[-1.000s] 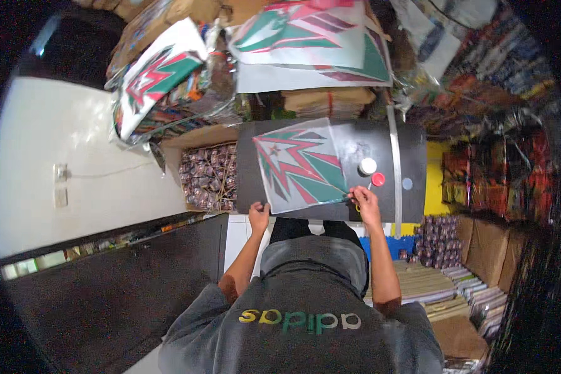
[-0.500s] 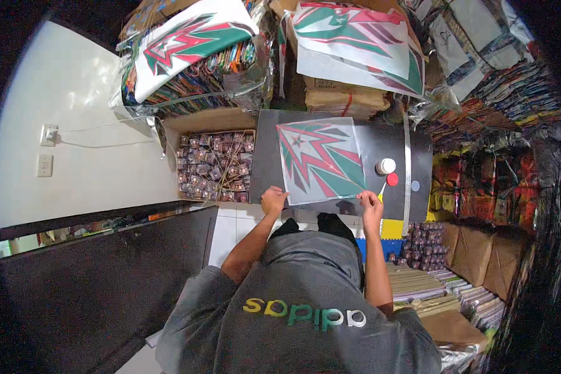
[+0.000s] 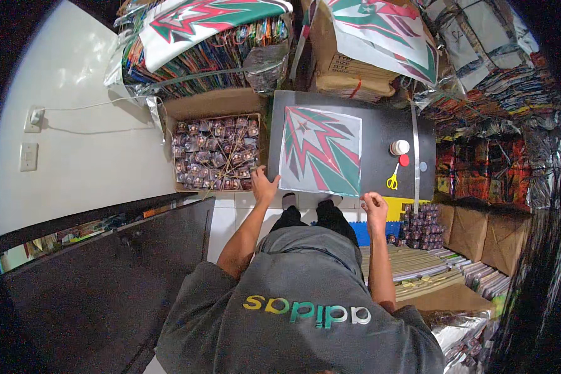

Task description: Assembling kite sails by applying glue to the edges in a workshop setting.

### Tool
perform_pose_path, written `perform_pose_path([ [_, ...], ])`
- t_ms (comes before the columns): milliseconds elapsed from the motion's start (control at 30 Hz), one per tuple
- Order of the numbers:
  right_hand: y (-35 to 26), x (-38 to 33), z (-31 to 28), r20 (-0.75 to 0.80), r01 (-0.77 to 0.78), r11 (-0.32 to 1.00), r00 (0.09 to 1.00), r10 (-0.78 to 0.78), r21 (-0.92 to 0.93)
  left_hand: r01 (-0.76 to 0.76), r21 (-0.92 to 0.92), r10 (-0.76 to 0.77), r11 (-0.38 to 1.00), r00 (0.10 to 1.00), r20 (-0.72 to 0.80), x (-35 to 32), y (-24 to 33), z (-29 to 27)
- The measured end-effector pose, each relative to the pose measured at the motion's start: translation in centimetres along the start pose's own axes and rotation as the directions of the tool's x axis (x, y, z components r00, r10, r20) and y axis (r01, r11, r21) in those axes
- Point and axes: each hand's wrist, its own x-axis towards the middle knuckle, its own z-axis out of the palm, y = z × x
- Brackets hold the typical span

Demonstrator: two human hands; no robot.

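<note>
A sheet printed with a green, red and grey jagged star pattern [image 3: 323, 149] lies flat on the dark table [image 3: 380, 118]. Just off its lower left corner is my left hand [image 3: 265, 186], fingers apart and holding nothing, close to the open carton. By the sheet's lower right corner, my right hand [image 3: 375, 206] has its fingertips pinched together; whether the corner is between them is too small to tell. Right of the sheet lie yellow-handled scissors [image 3: 392, 181], a red lid [image 3: 404, 160] and a white jar [image 3: 399, 147].
A cardboard carton [image 3: 215, 106] full of small clear-wrapped pieces stands left of the table. Similar printed sheets [image 3: 196, 28] drape over stacked goods at the back. Small dark jars [image 3: 422, 225] are piled at the right, beside bundled flat stacks [image 3: 405, 268].
My left hand has moved off the sheet's edge to the left and its fingers have spread. The sheet now lies flatter, and the scissors show more fully. The whole view has shifted a little.
</note>
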Motion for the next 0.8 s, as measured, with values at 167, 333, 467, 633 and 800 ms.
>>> perform_pose_path([
  [167, -0.7, -1.5, 2.0, -0.035, -0.017, 0.998, 0.999, 0.015, -0.067, -0.027, -0.379, 0.090, 0.925, 0.985, 0.150, 1.5, -5.8, 1.1],
  [333, 1.5, -1.0, 0.3, 0.063, -0.176, 0.983, 0.983, 0.173, 0.059, 0.139, -0.397, -0.037, 0.907, 0.967, 0.253, 3.0, -10.4, 2.1],
  [467, 1.5, -1.1, -1.1, 0.076, -0.129, 0.991, 0.989, 0.126, 0.035, 0.147, -0.323, -0.040, 0.935, 0.948, 0.314, 3.4, -7.2, -0.1],
  [633, -1.1, -2.7, 0.5, -0.009, -0.113, 0.984, 0.994, 0.113, -0.134, 0.107, -0.323, -0.026, 0.940, 0.969, 0.247, 3.2, -4.4, -2.5],
  [800, -0.3, -3.2, -1.1, 0.014, -0.062, 0.989, 0.998, 0.064, -0.133, 0.081, -0.155, -0.031, 0.984, 0.952, 0.304, 3.6, -1.0, -4.6],
])
